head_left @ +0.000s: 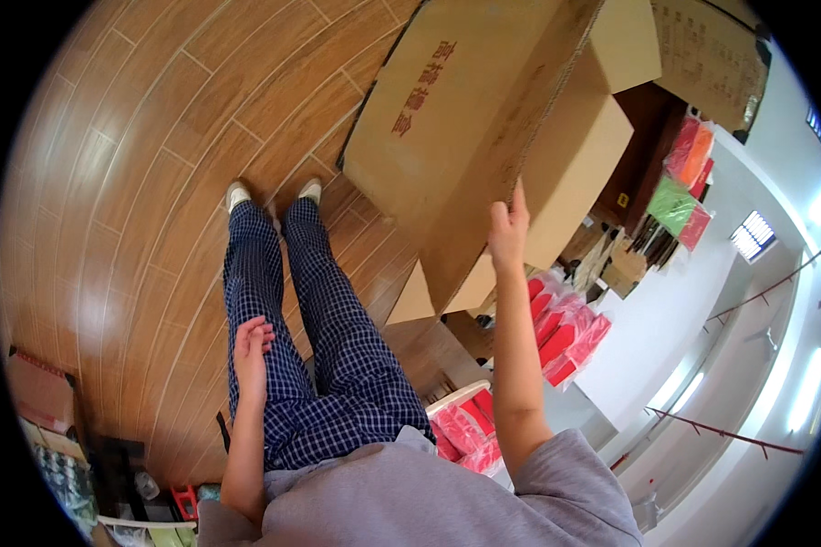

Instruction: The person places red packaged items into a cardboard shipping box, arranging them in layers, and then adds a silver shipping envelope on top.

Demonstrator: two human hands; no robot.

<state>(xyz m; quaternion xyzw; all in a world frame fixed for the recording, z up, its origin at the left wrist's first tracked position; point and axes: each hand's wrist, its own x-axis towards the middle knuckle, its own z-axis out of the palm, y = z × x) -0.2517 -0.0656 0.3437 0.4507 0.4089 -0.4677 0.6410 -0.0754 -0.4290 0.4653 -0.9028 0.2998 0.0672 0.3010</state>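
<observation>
A big brown cardboard box [429,118] with dark red print on its side stands to my right, its top flaps spread. My right hand [509,230] grips the upper edge of the box near a corner, the fingers folded over the cardboard and partly hidden. Lower left, my left hand [253,342] hangs in front of my thigh, its fingers loosely bent and nothing in it. Next to my right hand, a raised flap [579,159] of the box leans outward.
Wood-look floor tiles [146,182] stretch out on the left. Red packages in clear plastic [566,333] are stacked beyond my right arm, with more on a round-edged seat [470,392] beside me. Another carton [711,59] stands behind the box. Clutter and a brown box [41,392] are at lower left.
</observation>
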